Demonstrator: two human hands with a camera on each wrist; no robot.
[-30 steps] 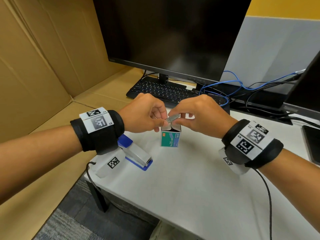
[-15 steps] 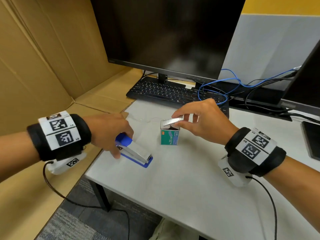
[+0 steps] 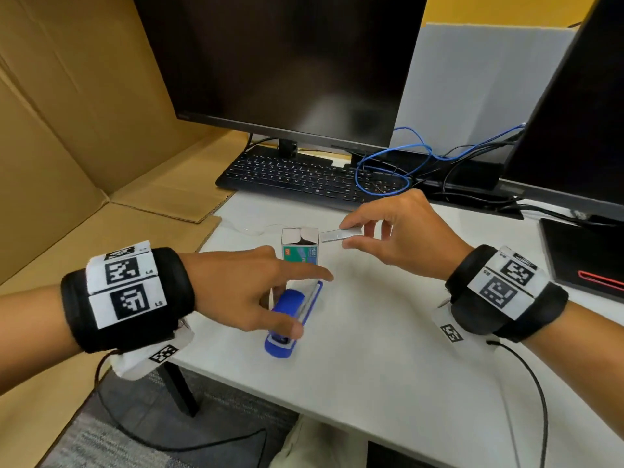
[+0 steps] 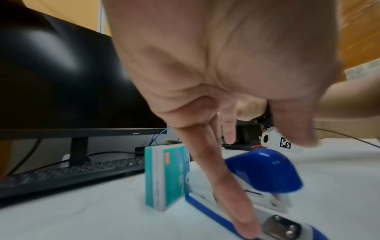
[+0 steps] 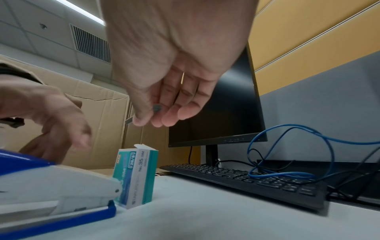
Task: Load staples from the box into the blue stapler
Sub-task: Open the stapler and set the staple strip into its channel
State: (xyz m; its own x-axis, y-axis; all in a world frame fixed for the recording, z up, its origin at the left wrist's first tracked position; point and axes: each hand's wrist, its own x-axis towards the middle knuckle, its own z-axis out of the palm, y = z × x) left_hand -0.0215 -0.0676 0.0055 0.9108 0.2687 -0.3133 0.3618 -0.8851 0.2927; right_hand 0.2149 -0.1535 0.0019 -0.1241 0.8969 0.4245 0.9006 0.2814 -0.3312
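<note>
A: The blue stapler lay on the white counter, hinge end toward the person, nose pointing at the staple box.

B: And the box stood upright just beyond it, top flaps open, teal label facing the camera.

A: Right hand hovered above and to the right of the box, thumb and forefinger pinching a strip of staples, held level in the air.

B: That grip was firmly on the strip. The left hand?

A: Spread over the stapler, fingers extended. In the left wrist view one finger ran down along the stapler's side to its blue base; the thumb hung clear. Nothing clasped there, a relaxed, unclenched grip.

B: Behind all that, a black keyboard sat under a dark monitor, with a blue cable looped at the keyboard's right end.

A: Brown cardboard walled off the left side.
</note>
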